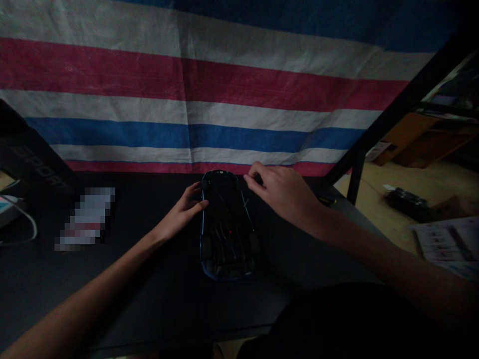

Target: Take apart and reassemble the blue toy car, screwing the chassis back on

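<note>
A toy car lies upside down on the black desktop, its dark underside and wheels facing up and a blue edge showing along its body. A small red spot glows on the underside. My left hand grips the car's left side near the far end, thumb over the edge and fingers along the flank. Just right of the car's far end, my right hand is closed in a pinch. Something small and dark shows between its fingers, too dim to make out. A thin light sliver sticks out at the car's right edge.
A striped woven sheet hangs behind the desk. At left are a blurred-out phone-shaped object, a dark box marked SPORT and a white cable. A yellow-and-black item lies beyond my right wrist, near a black frame post.
</note>
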`<move>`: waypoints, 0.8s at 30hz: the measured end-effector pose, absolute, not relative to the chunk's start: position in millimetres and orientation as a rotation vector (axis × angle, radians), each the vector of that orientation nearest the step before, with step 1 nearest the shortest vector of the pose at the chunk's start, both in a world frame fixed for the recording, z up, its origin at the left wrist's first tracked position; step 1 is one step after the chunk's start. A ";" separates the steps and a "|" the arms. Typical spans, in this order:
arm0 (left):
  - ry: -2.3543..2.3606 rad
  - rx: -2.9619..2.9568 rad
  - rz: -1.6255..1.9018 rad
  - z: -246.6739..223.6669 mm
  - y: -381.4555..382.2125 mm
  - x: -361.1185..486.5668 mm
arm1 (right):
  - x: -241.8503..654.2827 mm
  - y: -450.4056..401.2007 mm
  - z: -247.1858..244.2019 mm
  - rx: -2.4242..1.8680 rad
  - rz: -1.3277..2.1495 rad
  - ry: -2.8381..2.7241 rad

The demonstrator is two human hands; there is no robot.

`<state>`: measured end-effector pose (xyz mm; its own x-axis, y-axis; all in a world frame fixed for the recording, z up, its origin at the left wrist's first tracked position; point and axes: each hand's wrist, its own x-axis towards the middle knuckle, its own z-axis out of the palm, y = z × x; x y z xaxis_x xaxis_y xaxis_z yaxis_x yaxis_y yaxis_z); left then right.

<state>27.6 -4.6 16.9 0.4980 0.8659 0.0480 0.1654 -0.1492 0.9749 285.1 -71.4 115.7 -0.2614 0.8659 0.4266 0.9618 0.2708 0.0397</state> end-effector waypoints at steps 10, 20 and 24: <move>0.887 1.623 0.780 16.2 -3.0 27.0 | 279.8 -64.4 114.4 -1.396 -0.333 -2.303; 0.887 1.646 0.773 13.4 -1.7 27.6 | 282.3 -74.0 110.4 -1.271 -0.101 -2.233; 0.904 1.638 0.771 15.1 -1.9 27.1 | 281.9 -77.8 112.2 -1.470 -0.363 -2.205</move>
